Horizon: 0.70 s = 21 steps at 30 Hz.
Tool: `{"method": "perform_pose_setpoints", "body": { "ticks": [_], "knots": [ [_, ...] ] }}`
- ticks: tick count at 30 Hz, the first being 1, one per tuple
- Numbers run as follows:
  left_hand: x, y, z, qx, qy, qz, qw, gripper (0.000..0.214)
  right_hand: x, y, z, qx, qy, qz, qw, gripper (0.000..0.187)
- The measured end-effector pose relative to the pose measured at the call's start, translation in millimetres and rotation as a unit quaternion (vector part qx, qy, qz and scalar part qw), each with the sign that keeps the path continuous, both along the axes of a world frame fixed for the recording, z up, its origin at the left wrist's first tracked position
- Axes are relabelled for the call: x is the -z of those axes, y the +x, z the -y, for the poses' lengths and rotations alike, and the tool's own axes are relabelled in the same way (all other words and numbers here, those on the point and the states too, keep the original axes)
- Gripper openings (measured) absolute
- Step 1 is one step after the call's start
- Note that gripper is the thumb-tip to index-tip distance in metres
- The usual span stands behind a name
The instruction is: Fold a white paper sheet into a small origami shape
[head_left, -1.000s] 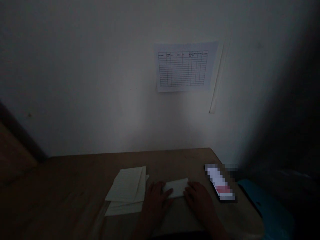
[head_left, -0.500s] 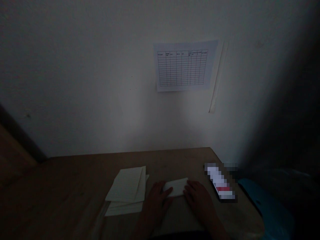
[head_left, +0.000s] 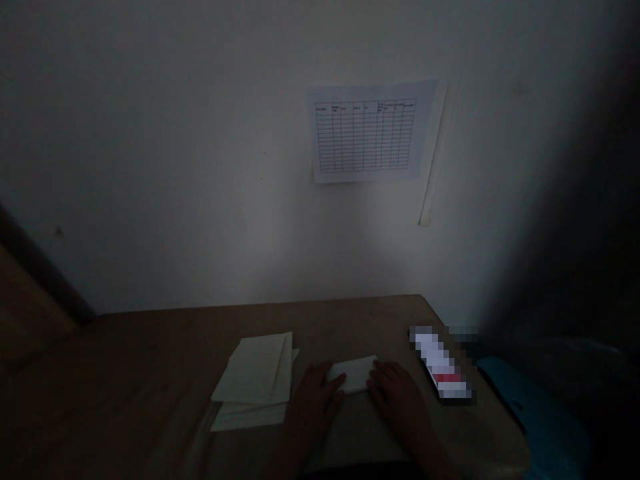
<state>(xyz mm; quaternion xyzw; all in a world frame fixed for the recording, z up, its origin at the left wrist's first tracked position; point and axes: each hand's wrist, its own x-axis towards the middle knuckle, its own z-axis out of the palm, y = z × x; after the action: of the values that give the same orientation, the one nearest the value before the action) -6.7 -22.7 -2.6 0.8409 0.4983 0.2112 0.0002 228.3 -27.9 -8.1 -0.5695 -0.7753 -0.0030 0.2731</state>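
Observation:
A folded piece of white paper (head_left: 354,375) lies on the brown table in front of me, slightly tilted. My left hand (head_left: 315,393) holds its left end, with the thumb on top of the paper. At the right end, my right hand (head_left: 395,393) grips the edge between thumb and fingers. Left of my left hand rests a small stack of lined paper sheets (head_left: 253,370), the sheets overlapping unevenly. The picture is dim, so the paper's folds are hard to make out.
A phone-like object (head_left: 443,367), blurred out by blocks, lies near the right edge of the table (head_left: 350,313). Beyond that edge is a blue chair seat (head_left: 535,407). A printed table sheet (head_left: 367,133) hangs on the white wall (head_left: 200,167) behind.

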Motion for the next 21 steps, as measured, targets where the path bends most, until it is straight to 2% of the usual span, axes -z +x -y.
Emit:
{"method": "perform_pose_setpoints", "body": {
  "ticks": [12,19,21],
  "knots": [
    [-3.3,1.5,1.7,-0.009,-0.02,0.018,1.0,0.033,-1.8,0.9,0.0,-0.01,-0.01,0.0,1.0,0.022],
    [-15.7,10.2,3.8,-0.024,-0.034,0.03,0.999,0.029,-0.9,2.2,-1.2,-0.008,-0.019,-0.003,1.0,0.02],
    [-18.7,17.9,2.7,-0.053,-0.022,0.034,0.998,0.026,0.4,2.4,-1.8,-0.005,-0.015,-0.002,1.0,0.019]
  ]
}}
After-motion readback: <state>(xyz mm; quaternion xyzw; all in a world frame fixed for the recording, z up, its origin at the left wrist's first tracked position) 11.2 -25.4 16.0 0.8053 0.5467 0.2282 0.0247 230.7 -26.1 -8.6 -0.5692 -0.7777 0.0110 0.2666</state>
